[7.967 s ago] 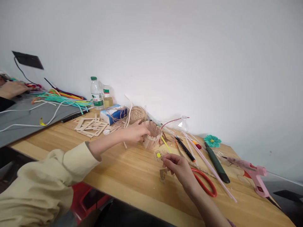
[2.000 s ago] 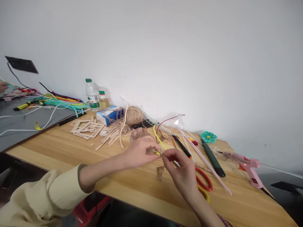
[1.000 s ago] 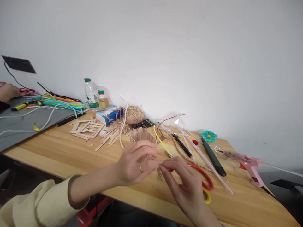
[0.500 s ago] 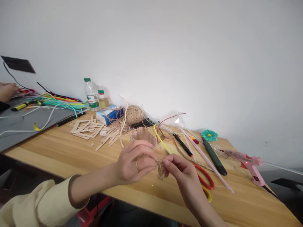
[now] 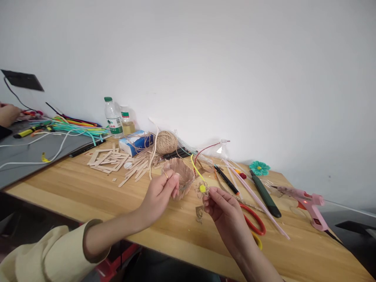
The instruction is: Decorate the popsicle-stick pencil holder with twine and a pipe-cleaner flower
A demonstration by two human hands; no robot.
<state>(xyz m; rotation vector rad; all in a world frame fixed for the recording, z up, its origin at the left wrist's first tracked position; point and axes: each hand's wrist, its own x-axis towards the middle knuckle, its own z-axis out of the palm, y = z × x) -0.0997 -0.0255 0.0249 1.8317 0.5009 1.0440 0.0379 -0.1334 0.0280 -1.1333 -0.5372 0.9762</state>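
My right hand pinches the edge of a small twine flower with a yellow centre, which faces me. My left hand is closed, thumb against bent fingers, a short way left of the flower; what it may hold is hidden. Behind my left hand stands a scalloped brown bowl, partly covered by the fingers. A small brown piece shows just below the flower. A yellow pipe cleaner slants down behind the flower. Scissors with red and yellow handles lie partly under my right hand.
A pink glue gun with a red light sits at the right, beside a dark green cutter and a teal flower. Wooden sticks, a twine ball and bottles stand left. Another person's hand is far left.
My left hand has moved left, away from my right hand, and its fingers have closed. The twine flower in my right hand has been raised and now shows its yellow centre.
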